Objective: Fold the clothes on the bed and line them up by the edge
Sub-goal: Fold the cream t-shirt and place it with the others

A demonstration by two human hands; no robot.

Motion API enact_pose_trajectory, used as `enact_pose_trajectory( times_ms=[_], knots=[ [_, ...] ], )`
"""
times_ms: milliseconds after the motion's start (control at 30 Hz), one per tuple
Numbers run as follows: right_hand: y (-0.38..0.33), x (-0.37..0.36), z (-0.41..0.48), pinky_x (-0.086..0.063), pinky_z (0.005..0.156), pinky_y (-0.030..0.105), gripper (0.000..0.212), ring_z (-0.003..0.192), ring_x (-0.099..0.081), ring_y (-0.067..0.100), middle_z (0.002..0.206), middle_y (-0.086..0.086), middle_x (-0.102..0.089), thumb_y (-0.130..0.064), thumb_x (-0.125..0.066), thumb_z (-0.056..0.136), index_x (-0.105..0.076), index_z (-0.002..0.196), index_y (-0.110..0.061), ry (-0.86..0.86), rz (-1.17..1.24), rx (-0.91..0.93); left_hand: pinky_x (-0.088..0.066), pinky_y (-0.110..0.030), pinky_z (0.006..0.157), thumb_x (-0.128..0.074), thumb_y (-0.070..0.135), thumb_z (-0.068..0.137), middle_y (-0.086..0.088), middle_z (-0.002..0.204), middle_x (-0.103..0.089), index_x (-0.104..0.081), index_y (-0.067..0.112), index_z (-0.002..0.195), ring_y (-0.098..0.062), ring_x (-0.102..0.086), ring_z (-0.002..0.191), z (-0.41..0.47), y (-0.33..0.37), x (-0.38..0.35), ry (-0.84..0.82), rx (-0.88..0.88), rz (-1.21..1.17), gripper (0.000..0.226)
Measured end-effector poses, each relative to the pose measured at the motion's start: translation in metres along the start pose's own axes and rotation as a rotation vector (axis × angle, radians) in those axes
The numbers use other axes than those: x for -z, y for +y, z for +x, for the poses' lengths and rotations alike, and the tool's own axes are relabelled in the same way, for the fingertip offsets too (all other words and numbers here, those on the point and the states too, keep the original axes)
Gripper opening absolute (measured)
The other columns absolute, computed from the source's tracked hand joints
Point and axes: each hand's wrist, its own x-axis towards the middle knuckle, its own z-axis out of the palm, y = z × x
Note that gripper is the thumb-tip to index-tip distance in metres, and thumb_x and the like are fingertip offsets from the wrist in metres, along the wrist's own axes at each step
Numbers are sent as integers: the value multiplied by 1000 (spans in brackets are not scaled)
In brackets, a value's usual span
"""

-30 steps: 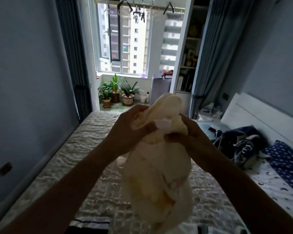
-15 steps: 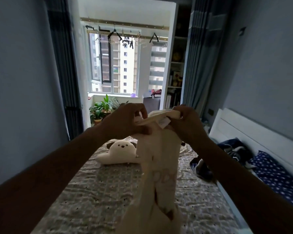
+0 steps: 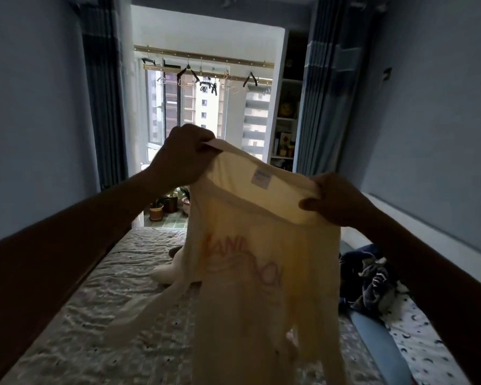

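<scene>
1 cream long-sleeve shirt (image 3: 261,273) held up above the bed (image 3: 95,315), left hand (image 3: 181,157) and right hand (image 3: 336,201) fingers pinching its neckline, 1 dark clothes pile (image 3: 372,279) right, 1 plush toy (image 3: 172,269) behind

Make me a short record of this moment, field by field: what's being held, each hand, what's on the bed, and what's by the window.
held item: cream shirt, spread at the neckline, hanging down over the bed
shirt detail: white label inside the collar, reddish lettering on the cloth
left hand: grips the collar's left end
right hand: pinches the collar's right end
on bed: heap of dark clothes at right, unfolded; pale soft toy, mostly hidden behind the shirt
by window: potted plants, hangers on a rail
</scene>
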Motion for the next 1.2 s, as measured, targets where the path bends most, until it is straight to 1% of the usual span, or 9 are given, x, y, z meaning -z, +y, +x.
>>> enact_pose_trajectory(
  times_ms=[133, 267, 400, 467, 633, 800, 1000, 1100, 1200],
  knots=[
    [27, 19, -7, -44, 79, 30, 44, 96, -55, 24, 111, 14, -60, -12, -66, 90, -54, 131, -3, -37, 115, -160, -40, -23, 59, -58, 21, 91, -7, 73, -64, -69, 4, 84, -11, -53, 61, 3, -14, 14, -45, -48, 72, 21],
    [34, 41, -10, -42, 58, 25, 8, 76, -59, 26, 77, 6, -57, -13, -65, 90, -59, 85, -11, 10, 186, -117, -39, -30, 71, -59, 16, 94, -7, 84, -62, -66, 9, 87, -21, -56, 75, -2, -33, 13, -169, 117, 171, 12],
    [26, 51, -7, -46, 62, 28, 6, 78, -59, 24, 85, 10, -59, -16, -62, 92, -59, 90, -11, 13, 330, -102, -42, -34, 66, -49, 20, 101, -9, 83, -57, -59, 11, 91, -28, -53, 90, -14, -34, -6, -223, 593, -285, 17],
    [26, 54, -6, -51, 67, 31, 17, 86, -62, 26, 96, 11, -61, -23, -61, 93, -59, 105, -12, -58, 420, -166, -47, -33, 69, -45, 22, 103, -14, 87, -58, -60, 13, 88, -30, -57, 89, -20, -33, -15, -195, 664, -415, 23],
    [32, 56, -7, -55, 75, 38, 40, 101, -60, 32, 112, 16, -58, -20, -62, 92, -49, 127, -7, -47, 454, -349, -44, -7, 52, -39, 5, 103, -5, 76, -57, -63, 14, 89, 9, -60, 54, -11, -19, -8, -127, 417, -336, 29],
    [38, 57, -2, -57, 84, 48, 11, 88, -66, 33, 88, 12, -62, -15, -60, 87, -56, 95, -9, 157, 30, -350, -47, -24, 71, -47, 13, 102, -9, 88, -67, -69, 8, 106, -17, -62, 80, 4, -9, -9, -183, 306, -268, 23],
    [46, 70, -9, -53, 79, 41, 24, 93, -59, 31, 101, 14, -56, -17, -60, 93, -50, 112, -5, 30, 543, -468, -46, -52, 99, -50, 17, 100, -27, 111, -64, -69, 13, 98, -35, -61, 103, 7, -1, -10, -226, 375, -501, 19],
    [53, 79, -12, -52, 68, 32, 20, 85, -61, 25, 97, 10, -59, -30, -57, 95, -54, 103, -12, -29, 541, -383, -57, -29, 80, -67, 48, 75, 1, 88, -73, -77, 29, 78, -21, -66, 88, 9, 2, 2, -348, 336, -609, 22],
    [66, 90, -15, -57, 63, 27, 50, 87, -68, 24, 104, 10, -66, -55, -65, 83, -60, 113, -15, -139, 466, -228, -53, -14, 58, -72, 59, 73, 5, 84, -72, -74, 28, 90, -12, -69, 75, 8, 1, 21, -465, 268, -438, 35]
  ],
)
